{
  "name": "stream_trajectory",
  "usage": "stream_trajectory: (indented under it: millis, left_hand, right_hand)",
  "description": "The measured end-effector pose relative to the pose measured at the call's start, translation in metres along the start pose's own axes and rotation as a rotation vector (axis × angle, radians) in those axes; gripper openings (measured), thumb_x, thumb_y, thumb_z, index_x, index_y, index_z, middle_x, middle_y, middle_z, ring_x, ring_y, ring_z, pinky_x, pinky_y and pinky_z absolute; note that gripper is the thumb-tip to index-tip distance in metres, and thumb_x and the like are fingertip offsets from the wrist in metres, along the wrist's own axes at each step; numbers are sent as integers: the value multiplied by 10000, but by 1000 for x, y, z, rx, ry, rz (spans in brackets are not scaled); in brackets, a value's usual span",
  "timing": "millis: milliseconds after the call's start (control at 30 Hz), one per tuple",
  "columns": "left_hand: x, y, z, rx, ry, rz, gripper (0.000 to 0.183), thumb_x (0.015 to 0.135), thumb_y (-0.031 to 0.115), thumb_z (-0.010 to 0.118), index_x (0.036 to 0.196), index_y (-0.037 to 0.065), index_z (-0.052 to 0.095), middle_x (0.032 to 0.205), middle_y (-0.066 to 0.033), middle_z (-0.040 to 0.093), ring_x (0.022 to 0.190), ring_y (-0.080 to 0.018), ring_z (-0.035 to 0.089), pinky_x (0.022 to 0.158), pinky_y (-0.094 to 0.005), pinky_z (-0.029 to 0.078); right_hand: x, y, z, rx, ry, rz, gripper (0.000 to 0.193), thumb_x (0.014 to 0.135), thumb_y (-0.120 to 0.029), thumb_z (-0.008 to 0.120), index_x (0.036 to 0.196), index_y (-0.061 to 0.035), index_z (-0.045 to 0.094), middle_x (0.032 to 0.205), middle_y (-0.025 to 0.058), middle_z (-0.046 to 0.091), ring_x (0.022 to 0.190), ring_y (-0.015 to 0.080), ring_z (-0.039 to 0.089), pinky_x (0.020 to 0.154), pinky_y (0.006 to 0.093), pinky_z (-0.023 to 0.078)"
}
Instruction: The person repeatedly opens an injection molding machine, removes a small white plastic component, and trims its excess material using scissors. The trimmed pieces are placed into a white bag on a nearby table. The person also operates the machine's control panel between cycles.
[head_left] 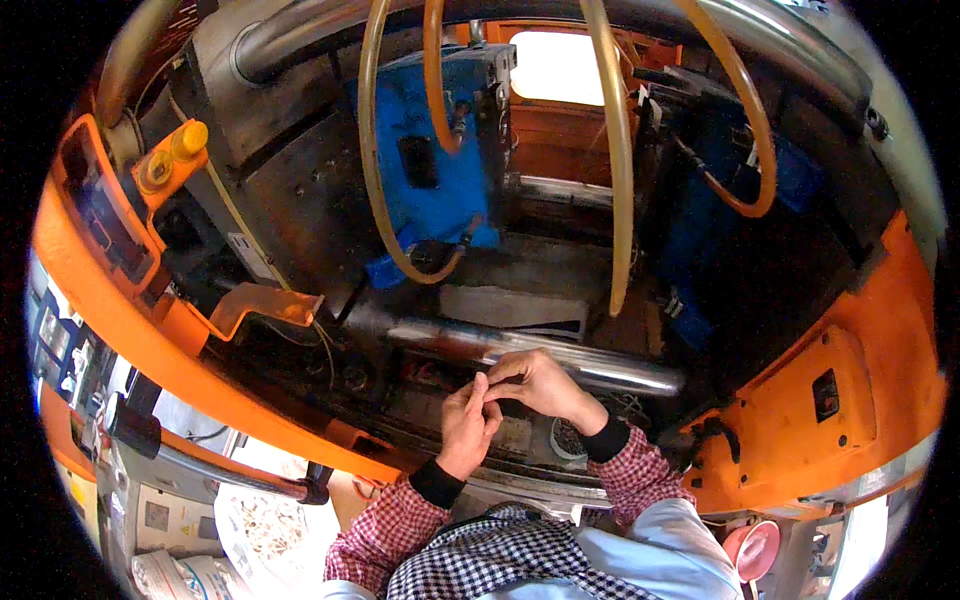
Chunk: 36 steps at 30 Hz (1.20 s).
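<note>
Pinching tip to tip now, left hand (pixel 465 430) to right hand (pixel 542 386), can't tell on what, best done steadily, clear of the bar (pixel 632 379) beyond

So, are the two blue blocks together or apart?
Apart: an orange panel shows in the gap between the left blue block and the right blue block.

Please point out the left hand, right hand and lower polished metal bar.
Left hand (pixel 466 427), head view: middle.
Right hand (pixel 545 385), head view: back.
Lower polished metal bar (pixel 618 373), head view: right part.
</note>
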<state>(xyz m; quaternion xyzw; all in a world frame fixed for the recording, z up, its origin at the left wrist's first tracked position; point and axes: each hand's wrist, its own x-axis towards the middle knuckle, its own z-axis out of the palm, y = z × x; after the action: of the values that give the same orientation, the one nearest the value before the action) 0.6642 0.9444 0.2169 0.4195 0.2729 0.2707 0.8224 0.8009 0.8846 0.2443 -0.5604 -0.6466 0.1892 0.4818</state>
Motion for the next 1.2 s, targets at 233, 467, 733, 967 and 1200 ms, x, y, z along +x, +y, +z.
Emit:
stream_trajectory:
  millis: [233,467,733,967,1200]
  left_hand:
    - [-2,1,-7,-130,15,19,294,928,290,496,949,10,583,747,-50,577,671,-112,533,563,-217,396]
    - [-14,-21,-17,6,-117,-1,247,921,22,418,1146,-35,503,1021,-125,578,962,-210,549,870,-320,452]
    - [-4,-18,-27,47,-81,-29,261,950,91,405,1164,-32,490,1067,-126,575,916,-178,565,837,-292,464]
    - [-15,-32,-46,27,39,-217,261,924,118,472,1130,-34,524,1083,-115,586,925,-205,583,824,-314,486]
    - [-63,-38,-76,152,-308,-307,210,918,71,466,1098,-27,511,1024,-134,596,907,-217,597,826,-302,490]
  right_hand:
    - [35,14,-13,-180,553,-117,60,777,-30,600,785,-20,659,737,110,644,714,249,621,655,337,484]
    - [206,89,-102,-42,1131,-102,178,854,-91,566,885,69,637,771,111,668,708,148,631,647,272,475]
    - [213,92,-120,683,1054,-43,246,869,-112,592,1022,81,586,972,132,635,874,179,614,754,263,490]
    - [138,57,-110,525,1135,-18,229,825,-91,651,976,72,595,910,108,631,831,159,609,733,248,476]
    - [23,7,-68,325,913,155,133,812,-87,657,896,13,634,837,45,637,762,110,594,700,216,436]
